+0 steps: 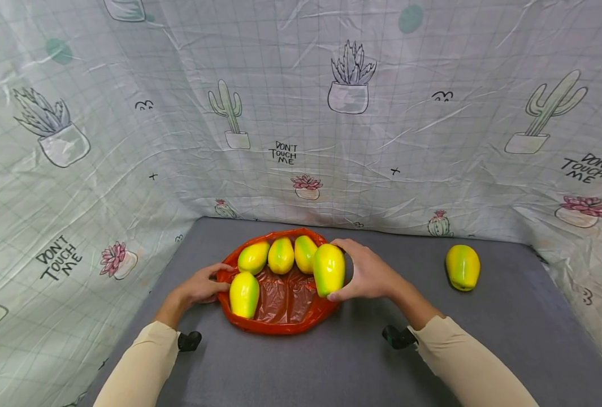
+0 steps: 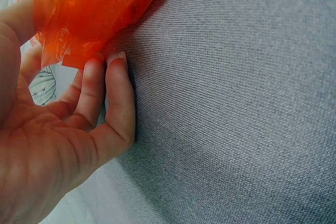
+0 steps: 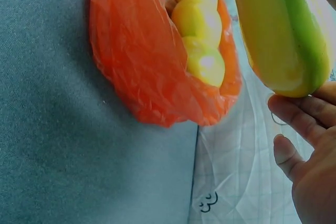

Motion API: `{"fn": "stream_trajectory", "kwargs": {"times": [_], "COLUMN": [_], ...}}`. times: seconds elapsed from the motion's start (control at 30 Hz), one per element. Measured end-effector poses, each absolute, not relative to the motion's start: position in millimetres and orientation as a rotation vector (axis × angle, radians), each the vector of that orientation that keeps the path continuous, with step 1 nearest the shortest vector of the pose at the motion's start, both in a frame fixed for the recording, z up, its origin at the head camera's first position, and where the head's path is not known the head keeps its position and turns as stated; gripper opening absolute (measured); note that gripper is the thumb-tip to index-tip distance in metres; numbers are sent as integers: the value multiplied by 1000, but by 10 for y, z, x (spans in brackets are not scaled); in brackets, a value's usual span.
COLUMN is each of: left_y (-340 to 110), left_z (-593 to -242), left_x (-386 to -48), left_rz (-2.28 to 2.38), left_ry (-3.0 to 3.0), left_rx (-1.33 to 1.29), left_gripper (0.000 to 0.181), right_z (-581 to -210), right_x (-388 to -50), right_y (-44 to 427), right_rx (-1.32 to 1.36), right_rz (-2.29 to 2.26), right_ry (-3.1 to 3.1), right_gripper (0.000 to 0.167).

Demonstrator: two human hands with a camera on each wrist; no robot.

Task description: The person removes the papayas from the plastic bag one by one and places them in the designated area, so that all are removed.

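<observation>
A red plastic bag (image 1: 290,328) lies with its mouth spread wide on the grey table, and several yellow-green papayas (image 1: 243,295) sit inside it. At the bag's left rim, my left hand (image 1: 202,285) pinches the thin plastic (image 2: 94,9) between thumb and fingers. My right hand (image 1: 364,271) grips another papaya (image 1: 329,270) over the bag's right rim. In the right wrist view that papaya (image 3: 283,35) is raised above the bag (image 3: 136,51), held between thumb and fingertips. One more papaya (image 1: 463,267) rests on the table at the right, apart from both hands.
The grey table (image 1: 301,373) ends at a pale curtain (image 1: 301,113) printed with potted plants, which rises at the back and along both sides. Each wrist wears a small black device (image 1: 398,337).
</observation>
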State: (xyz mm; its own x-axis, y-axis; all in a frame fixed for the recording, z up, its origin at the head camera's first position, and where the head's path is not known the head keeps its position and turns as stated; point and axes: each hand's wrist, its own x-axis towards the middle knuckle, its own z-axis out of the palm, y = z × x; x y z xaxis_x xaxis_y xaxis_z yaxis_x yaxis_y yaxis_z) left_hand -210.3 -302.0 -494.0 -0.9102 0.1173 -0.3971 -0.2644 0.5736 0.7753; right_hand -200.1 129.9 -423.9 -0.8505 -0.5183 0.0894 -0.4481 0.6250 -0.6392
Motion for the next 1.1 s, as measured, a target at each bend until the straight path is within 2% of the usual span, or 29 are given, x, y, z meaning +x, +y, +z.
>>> {"fn": "stream_trajectory", "kwargs": {"times": [1.1], "left_y": [-3028], "left_z": [-4934], "left_x": [-2098], "left_rz": [1273], "left_ry": [2420], "left_rx": [-82], "left_gripper": [58], "right_z": [-4253], "right_x": [-2039], "right_y": [1791], "right_rx": [-767], "right_rz": [-996], "right_ry": [2824], "right_gripper": [107]}}
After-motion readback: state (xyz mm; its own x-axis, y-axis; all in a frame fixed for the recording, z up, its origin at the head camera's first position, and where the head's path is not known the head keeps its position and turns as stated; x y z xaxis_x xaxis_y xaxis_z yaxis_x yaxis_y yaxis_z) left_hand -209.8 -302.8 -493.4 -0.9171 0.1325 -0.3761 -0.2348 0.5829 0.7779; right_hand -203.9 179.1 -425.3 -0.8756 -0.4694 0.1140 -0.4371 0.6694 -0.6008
